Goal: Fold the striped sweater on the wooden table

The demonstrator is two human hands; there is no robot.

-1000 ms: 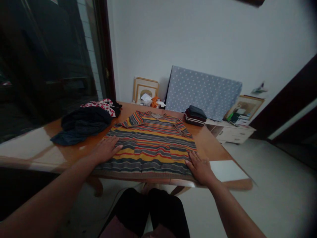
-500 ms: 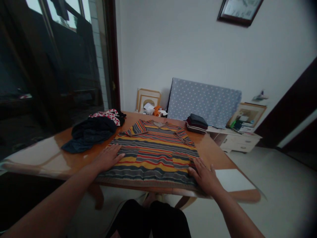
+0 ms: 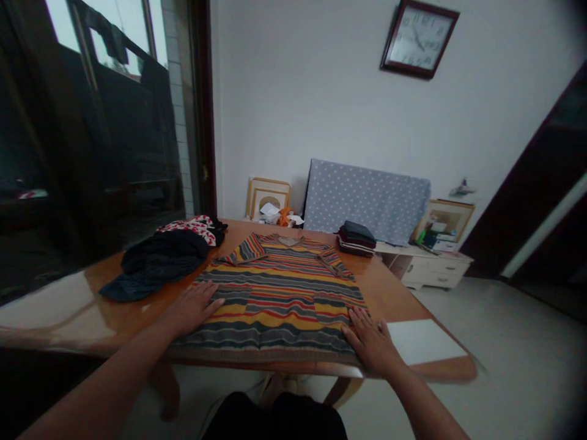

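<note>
A striped short-sleeved shirt (image 3: 279, 305) in yellow, red and dark grey lies spread flat on the wooden table (image 3: 398, 293), neckline at the far side and hem along the near edge. It has two front pockets. My left hand (image 3: 197, 305) rests flat on the shirt's left side with the fingers stretched out. On the opposite side, my right hand (image 3: 370, 342) lies flat at the shirt's lower right edge, fingers spread. Neither hand grips the cloth.
A loose heap of dark clothes (image 3: 160, 263) lies on the table's left. At the back right sits a stack of folded clothes (image 3: 356, 238). A white sheet (image 3: 424, 341) lies near the right corner. Beyond stand a low white cabinet (image 3: 431, 269) and a dotted grey cloth (image 3: 367, 198).
The view has tilted upward, so the table sits lower and the wall clock shows more fully. Both hands stay on the shirt, which looks the same.
</note>
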